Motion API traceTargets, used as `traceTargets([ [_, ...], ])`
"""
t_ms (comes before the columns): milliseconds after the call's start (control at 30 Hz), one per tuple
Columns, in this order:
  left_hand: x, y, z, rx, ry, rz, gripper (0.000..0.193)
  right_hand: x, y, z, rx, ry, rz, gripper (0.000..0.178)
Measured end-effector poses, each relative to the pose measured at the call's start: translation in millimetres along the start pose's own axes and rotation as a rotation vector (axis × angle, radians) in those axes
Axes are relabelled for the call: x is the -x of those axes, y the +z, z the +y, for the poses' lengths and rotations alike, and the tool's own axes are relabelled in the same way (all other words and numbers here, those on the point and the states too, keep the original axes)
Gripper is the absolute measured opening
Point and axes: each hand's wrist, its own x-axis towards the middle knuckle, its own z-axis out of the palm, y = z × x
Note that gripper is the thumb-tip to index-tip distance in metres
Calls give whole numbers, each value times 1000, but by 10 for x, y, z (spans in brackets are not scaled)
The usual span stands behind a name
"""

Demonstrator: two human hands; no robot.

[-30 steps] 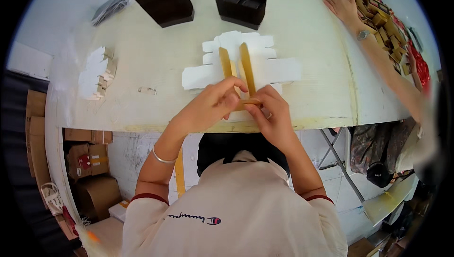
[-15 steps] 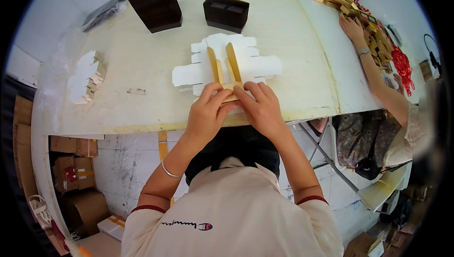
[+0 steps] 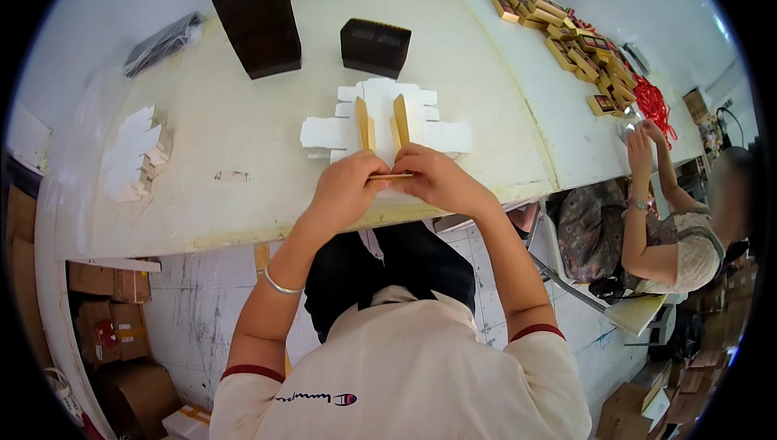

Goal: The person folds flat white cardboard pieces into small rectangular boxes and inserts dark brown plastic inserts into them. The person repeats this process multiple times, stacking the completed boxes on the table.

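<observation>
A partly folded gold cardboard box (image 3: 400,123) lies over white flat cardboard blanks (image 3: 328,133) in front of me, its two long sides standing up. At its near end my left hand (image 3: 346,191) and my right hand (image 3: 441,182) pinch the folded edge between thumbs and fingers, one at each side. The fingertips almost meet and hide part of that edge. Beyond the blanks stand a low dark block-shaped stack (image 3: 375,47) and a tall dark block-shaped stack (image 3: 259,25).
More white blanks (image 3: 133,153) lie at the left on the table (image 3: 243,217). Several small gold boxes (image 3: 579,55) and red ribbon (image 3: 654,108) are at the far right, where a co-worker's hands (image 3: 639,148) are raised. A wrapped dark package (image 3: 164,43) is at the back left.
My hands keep hold of the box's near end, and the edge between them now looks thinner. The co-worker's hand has left the gold boxes. The whole view has shifted slightly.
</observation>
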Motion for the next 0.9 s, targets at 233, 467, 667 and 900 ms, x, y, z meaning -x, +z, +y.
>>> traceTargets([
  [233,147,-231,308,-285,295,238,28,142,113,-436,128,-202,212,33],
  [467,242,-434,231,-5,361,159,27,439,-96,-81,-28,-92,740,64],
  [667,451,0,239,91,357,249,21,771,-189,319,-240,10,544,64],
  [900,614,-30,-32,133,327,391,22,329,12,355,-271,-283,560,18],
])
